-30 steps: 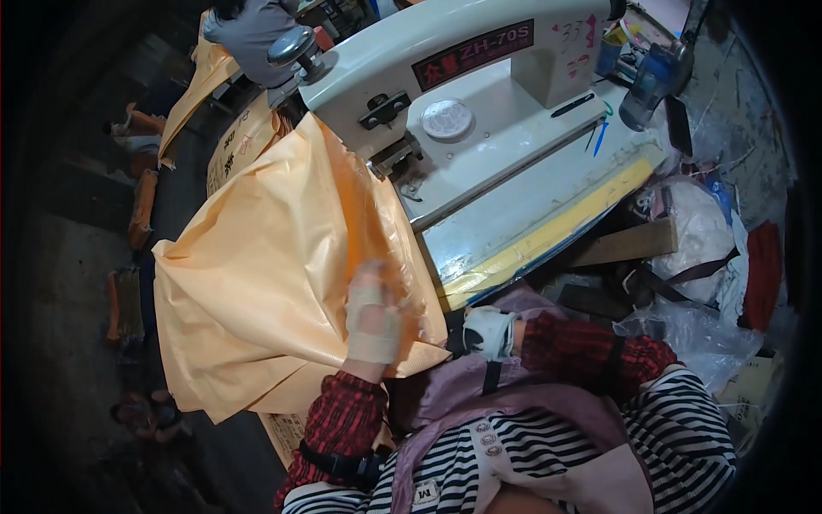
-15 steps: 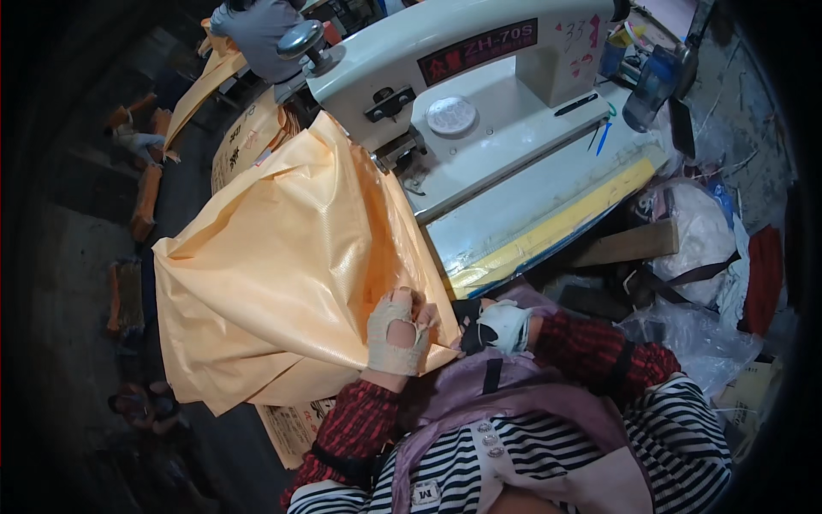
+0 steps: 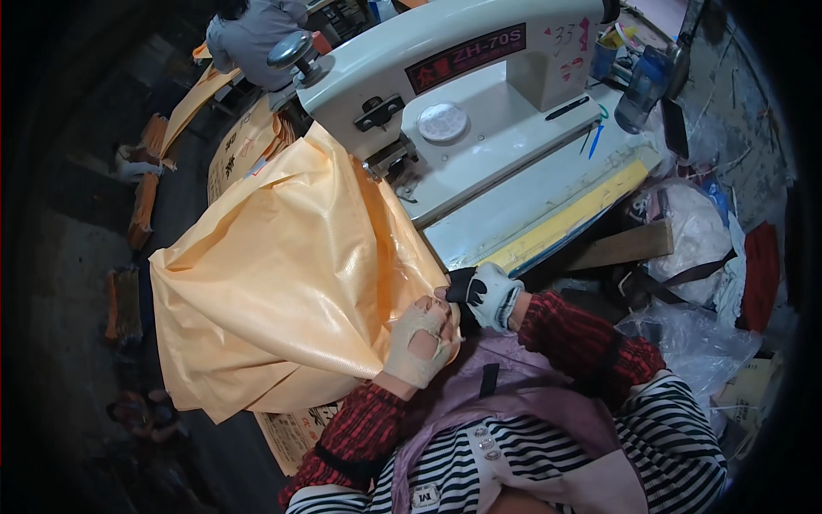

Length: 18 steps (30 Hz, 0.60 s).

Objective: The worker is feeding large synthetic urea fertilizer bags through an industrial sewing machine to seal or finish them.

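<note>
A large pale-orange woven sack (image 3: pixel 274 257) hangs in folds over the left front of a white sewing machine (image 3: pixel 479 94), its far edge by the needle and presser area. My left hand (image 3: pixel 419 341), in a beige fingerless glove, is closed on the near right corner of the sack. Close beside it, my right hand (image 3: pixel 490 296), in a white and black glove, pinches the sack's right edge. The fingertips of both hands nearly meet there. Part of the gripped hem is hidden behind the fingers.
A yellow strip (image 3: pixel 582 210) lines the machine table's front edge. A blue pen (image 3: pixel 595 141), a dark phone (image 3: pixel 674 128) and a bottle (image 3: pixel 642 90) lie at the right. Printed sacks (image 3: pixel 244 146) are stacked at left. Another person (image 3: pixel 253 43) sits beyond. A wooden bar (image 3: pixel 621 246) juts out.
My right hand has moved up and slightly left, onto the sack's edge. My left hand has shifted right and down with the sack's corner. The view has tilted slightly.
</note>
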Each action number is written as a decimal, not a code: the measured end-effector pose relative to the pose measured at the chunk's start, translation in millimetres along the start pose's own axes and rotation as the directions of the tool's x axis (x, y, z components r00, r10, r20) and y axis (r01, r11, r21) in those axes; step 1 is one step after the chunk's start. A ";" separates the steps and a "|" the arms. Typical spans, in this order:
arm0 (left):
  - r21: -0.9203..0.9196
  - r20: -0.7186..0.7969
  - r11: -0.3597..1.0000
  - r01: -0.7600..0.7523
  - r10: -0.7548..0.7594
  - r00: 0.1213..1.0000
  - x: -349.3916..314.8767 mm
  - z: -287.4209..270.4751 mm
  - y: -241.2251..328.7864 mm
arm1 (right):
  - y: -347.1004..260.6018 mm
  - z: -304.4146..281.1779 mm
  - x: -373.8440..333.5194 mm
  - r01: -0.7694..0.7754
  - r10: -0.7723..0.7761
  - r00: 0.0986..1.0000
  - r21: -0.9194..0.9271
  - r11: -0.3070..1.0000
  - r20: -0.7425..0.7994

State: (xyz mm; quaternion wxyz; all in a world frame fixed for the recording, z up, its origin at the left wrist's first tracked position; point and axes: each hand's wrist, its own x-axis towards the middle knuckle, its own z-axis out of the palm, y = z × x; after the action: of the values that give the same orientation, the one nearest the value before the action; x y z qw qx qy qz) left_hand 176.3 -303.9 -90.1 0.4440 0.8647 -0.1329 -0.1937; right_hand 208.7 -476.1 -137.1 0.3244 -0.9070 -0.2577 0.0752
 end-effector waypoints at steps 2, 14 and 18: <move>0.399 0.048 0.881 -0.256 0.259 0.965 -4.0 -15.0 33.1 | -19.1 -26.1 5.9 -0.327 0.261 0.937 0.316 0.891 0.233; 0.588 0.678 0.563 -0.581 0.049 0.734 0.1 -16.9 62.9 | -15.2 -1.5 17.0 -0.293 0.268 0.870 -0.004 0.956 0.414; 0.648 0.670 0.462 -0.606 0.033 0.741 36.5 -47.5 72.8 | -8.6 -8.2 51.3 -0.235 0.219 0.935 0.024 0.972 0.278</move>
State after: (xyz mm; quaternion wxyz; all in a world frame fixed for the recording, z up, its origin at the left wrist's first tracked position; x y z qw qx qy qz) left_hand 226.1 -326.1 -13.2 -0.0597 0.8207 -0.5045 -0.2616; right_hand 251.5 -448.5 -123.7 0.3005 -0.9020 -0.1912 0.2440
